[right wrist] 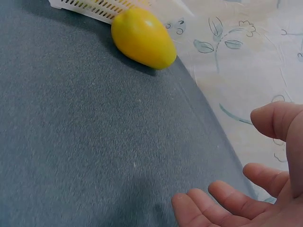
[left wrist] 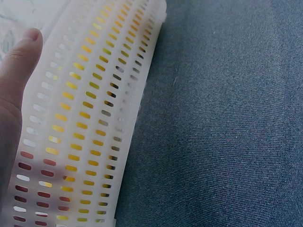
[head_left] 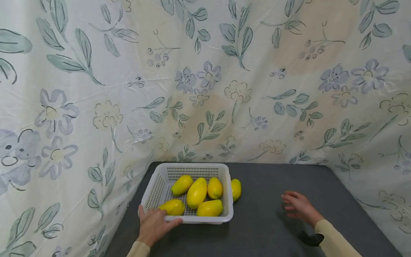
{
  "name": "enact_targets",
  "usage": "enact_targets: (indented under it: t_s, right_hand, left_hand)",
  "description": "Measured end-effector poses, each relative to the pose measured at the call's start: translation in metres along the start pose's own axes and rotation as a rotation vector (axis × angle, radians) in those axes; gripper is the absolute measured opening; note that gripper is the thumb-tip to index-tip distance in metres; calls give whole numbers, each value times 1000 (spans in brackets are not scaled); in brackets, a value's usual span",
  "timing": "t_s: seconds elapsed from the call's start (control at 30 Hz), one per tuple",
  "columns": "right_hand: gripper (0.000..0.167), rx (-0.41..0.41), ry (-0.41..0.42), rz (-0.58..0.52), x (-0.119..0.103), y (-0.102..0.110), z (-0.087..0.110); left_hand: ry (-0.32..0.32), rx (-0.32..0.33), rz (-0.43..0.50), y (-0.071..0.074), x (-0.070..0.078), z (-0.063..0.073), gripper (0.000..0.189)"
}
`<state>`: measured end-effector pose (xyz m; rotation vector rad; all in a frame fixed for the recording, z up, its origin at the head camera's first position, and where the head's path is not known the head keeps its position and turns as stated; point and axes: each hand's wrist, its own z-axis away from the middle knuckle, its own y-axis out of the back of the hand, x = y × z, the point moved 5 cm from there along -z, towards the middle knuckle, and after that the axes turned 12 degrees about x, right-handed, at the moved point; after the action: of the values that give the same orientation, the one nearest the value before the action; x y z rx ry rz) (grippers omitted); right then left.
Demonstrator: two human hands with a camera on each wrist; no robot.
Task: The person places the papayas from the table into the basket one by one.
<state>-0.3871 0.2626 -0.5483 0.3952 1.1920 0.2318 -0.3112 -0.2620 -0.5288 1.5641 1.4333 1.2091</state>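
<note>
A white slotted plastic basket point(head_left: 229, 210) stands on the dark table, with several yellow mango-like fruits point(head_left: 196, 193) inside it. The left hand point(head_left: 153, 225) grips the basket's near-left corner: its thumb lies along the near rim, and the fingers go over into the basket, showing through the slots in the left wrist view. One more yellow fruit point(head_left: 236, 190) lies on the table just outside the basket's right wall. To the right of that fruit, the right hand point(head_left: 298, 206) is held above the table, holding nothing, its fingers loosely bent and spread from the thumb.
Dark grey cloth-like covering point(head_left: 257, 221) lies over the table. Floral fabric point(head_left: 208, 89) hangs behind and along both sides of it. A black band-like object point(head_left: 310, 239) is at the right sleeve.
</note>
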Motion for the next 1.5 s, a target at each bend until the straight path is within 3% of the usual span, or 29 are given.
enact_targets:
  t_s: [0.33,0.6,1.0,1.5]
  right_hand:
    - [81,-88,96,-14,-37,-42,-14]
    - [77,-74,103,41,-61,-88,-28]
    - [72,-54,89,100,-69,-139,-41]
    - [81,-78,88,62,-67,-167,-49]
  left_hand:
    - [-28,84,-19,0,-5,2,74]
    - [-90,170,-29,3,2,2,77]
    - [-89,172,-10,-7,-2,2,78]
    - [-62,137,-9,-9,-1,0,81]
